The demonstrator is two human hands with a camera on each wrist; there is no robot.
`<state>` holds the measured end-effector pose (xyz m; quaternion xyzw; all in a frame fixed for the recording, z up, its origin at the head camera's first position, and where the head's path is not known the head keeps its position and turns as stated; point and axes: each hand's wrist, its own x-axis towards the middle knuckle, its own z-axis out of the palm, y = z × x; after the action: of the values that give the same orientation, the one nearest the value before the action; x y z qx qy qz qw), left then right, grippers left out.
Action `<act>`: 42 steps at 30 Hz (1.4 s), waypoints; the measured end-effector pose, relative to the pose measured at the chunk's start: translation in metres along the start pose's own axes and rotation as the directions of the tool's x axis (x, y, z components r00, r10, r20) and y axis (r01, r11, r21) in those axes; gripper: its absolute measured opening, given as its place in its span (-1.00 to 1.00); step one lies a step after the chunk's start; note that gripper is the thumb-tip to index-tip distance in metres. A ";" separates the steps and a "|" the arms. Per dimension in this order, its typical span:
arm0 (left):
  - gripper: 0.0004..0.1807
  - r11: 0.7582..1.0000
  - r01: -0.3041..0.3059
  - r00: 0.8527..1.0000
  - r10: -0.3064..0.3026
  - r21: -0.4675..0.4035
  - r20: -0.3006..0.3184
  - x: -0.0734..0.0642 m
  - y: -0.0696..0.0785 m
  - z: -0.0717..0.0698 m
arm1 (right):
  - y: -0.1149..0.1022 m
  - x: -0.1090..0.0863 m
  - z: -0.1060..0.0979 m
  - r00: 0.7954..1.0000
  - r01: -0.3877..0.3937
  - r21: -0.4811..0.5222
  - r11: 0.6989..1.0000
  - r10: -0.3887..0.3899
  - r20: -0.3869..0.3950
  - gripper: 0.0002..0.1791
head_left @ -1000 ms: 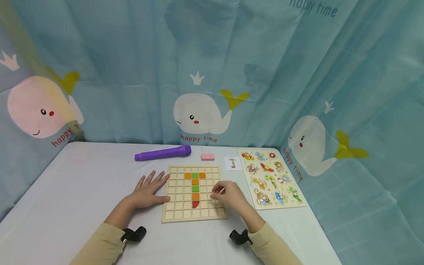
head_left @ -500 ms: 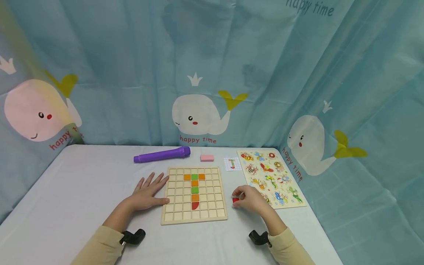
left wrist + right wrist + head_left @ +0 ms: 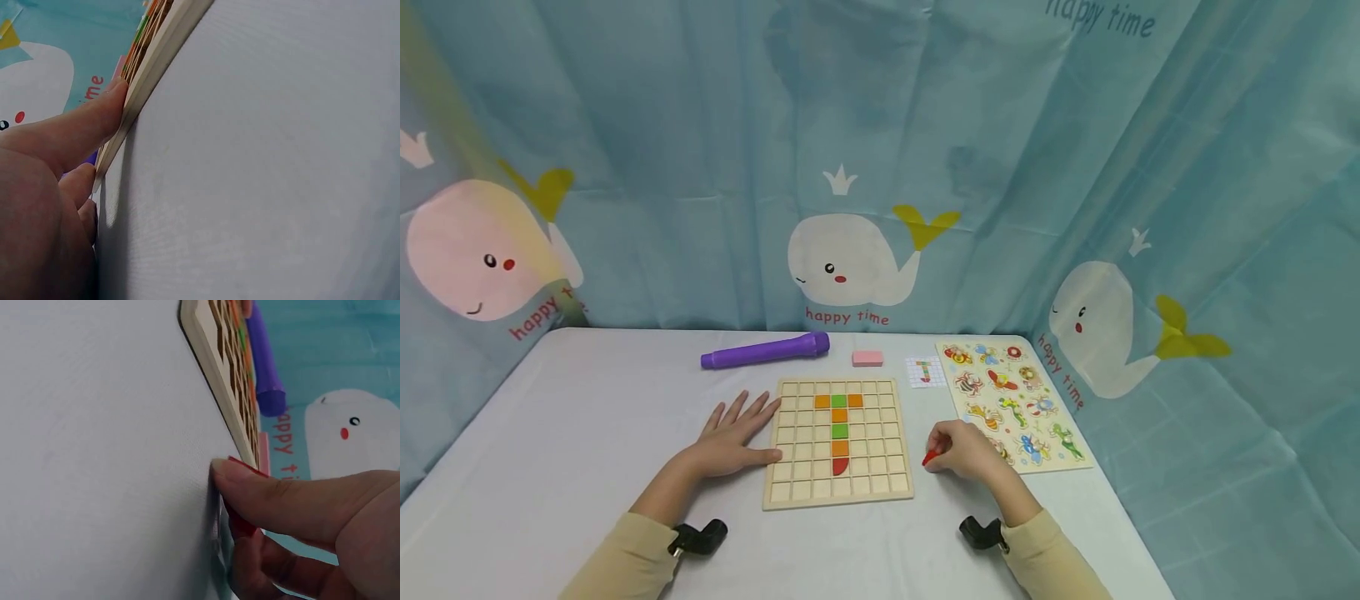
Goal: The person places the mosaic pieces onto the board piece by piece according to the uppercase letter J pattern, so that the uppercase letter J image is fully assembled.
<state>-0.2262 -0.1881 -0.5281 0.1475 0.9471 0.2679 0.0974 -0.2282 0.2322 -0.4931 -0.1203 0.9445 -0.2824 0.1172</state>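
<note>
A wooden grid board (image 3: 883,492) lies on the table. Orange and green square tiles form a T on it, ending below in a red rounded tile (image 3: 840,467). My left hand (image 3: 730,442) has its fingers spread, with thumb and fingertips along the board's left edge; the left wrist view shows the thumb (image 3: 103,106) against that edge. To the right of the board, my right hand (image 3: 964,450) pinches a small red tile (image 3: 929,457) low over the table. The right wrist view shows red (image 3: 239,520) between thumb and fingers, with the tile's outline partly hidden.
Behind the board lie a purple toy microphone (image 3: 765,351), a pink block (image 3: 867,358) and a small pattern card (image 3: 926,372) printed with a similar T. An insect puzzle board (image 3: 1000,392) lies at the right, partly behind the right hand.
My right hand has moved from over the board's right side to the table beside it, where a red tile shows in its fingers, its angle changing since. The left hand stays put.
</note>
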 end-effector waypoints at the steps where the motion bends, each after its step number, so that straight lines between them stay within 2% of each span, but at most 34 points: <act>1: 0.09 1.000 0.001 1.000 -0.001 0.005 0.001 0.000 0.000 0.000 | 0.000 0.001 0.000 1.000 0.000 0.003 1.000 0.000 0.001 -0.72; 5: 0.08 1.000 -0.003 1.000 0.003 0.005 -0.003 0.000 0.000 0.000 | -0.005 0.003 -0.001 1.000 0.007 0.024 1.000 -0.007 0.003 -0.74; 10: 0.07 1.000 -0.006 1.000 0.006 0.001 -0.014 -0.002 0.000 0.000 | -0.018 0.005 0.001 0.998 0.061 0.079 0.995 -0.061 0.000 -0.82; 21: 0.07 1.000 -0.016 1.000 0.016 -0.005 -0.015 -0.004 0.000 0.001 | -0.052 0.014 0.023 0.990 0.131 0.192 0.973 -0.138 0.024 -0.87; 27: 0.07 1.000 -0.018 1.000 0.018 0.001 -0.012 -0.005 0.001 -0.002 | -0.071 0.020 0.034 0.981 0.186 0.176 0.967 -0.192 0.020 -0.86; 42: 0.07 1.000 -0.019 1.000 0.019 0.003 -0.006 -0.002 0.000 -0.002 | -0.108 0.039 0.071 0.968 0.231 0.175 0.957 -0.244 0.056 -0.89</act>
<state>-0.2245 -0.1897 -0.5262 0.1558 0.9463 0.2678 0.0921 -0.2270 0.0976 -0.4957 -0.2332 0.8911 -0.3676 0.1282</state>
